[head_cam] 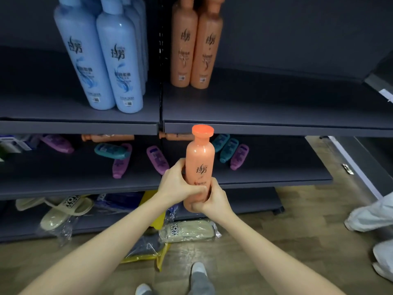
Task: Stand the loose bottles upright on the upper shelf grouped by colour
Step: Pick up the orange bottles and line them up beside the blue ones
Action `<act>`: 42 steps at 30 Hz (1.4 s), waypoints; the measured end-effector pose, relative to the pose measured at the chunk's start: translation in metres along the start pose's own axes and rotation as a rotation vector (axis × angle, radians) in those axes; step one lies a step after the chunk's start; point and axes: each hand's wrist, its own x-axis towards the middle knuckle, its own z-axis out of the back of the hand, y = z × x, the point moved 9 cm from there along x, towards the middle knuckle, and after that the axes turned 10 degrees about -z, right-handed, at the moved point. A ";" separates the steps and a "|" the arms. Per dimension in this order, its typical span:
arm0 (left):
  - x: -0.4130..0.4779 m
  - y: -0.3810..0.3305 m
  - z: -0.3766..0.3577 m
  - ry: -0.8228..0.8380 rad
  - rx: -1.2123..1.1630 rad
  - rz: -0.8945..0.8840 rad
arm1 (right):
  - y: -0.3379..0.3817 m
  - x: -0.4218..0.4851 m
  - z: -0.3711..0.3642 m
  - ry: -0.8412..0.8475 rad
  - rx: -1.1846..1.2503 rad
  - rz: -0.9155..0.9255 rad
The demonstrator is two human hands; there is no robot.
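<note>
At the centre of the frame, an orange bottle (199, 167) with a flat orange cap is held upright in front of the shelving, its cap level with the front edge of the upper shelf (276, 107) and its body still below that shelf. Both hands grip it: the left hand (178, 184) wraps the lower body from the left, with its fingers (196, 190) curled across the front of the label, and the right hand (213, 201) clasps the base from the right, with its fingers (195, 206) curled round the bottom. On the upper shelf, at the upper left of the frame, tall blue bottles (119, 67) stand upright in a tight group. Just right of the shelf's upright divider, two tall orange bottles (196, 50) stand touching each other. On the middle shelf (265, 173), behind the held bottle, loose purple bottles (157, 159) and teal bottles (111, 151) lie on their sides. Two more orange ones (108, 137) lie at the back under the upper shelf's edge. Wrapped slippers (63, 209) lie at the lower left, near the wooden floor (276, 241).
</note>
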 end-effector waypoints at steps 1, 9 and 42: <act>0.004 -0.002 -0.004 -0.017 0.003 0.005 | 0.000 0.004 0.006 0.015 -0.015 0.009; 0.039 -0.025 -0.034 -0.132 0.000 0.031 | 0.010 0.032 0.059 0.051 -0.056 0.139; 0.125 -0.148 0.084 -0.414 0.026 -0.257 | 0.187 0.051 0.129 -0.047 0.100 0.506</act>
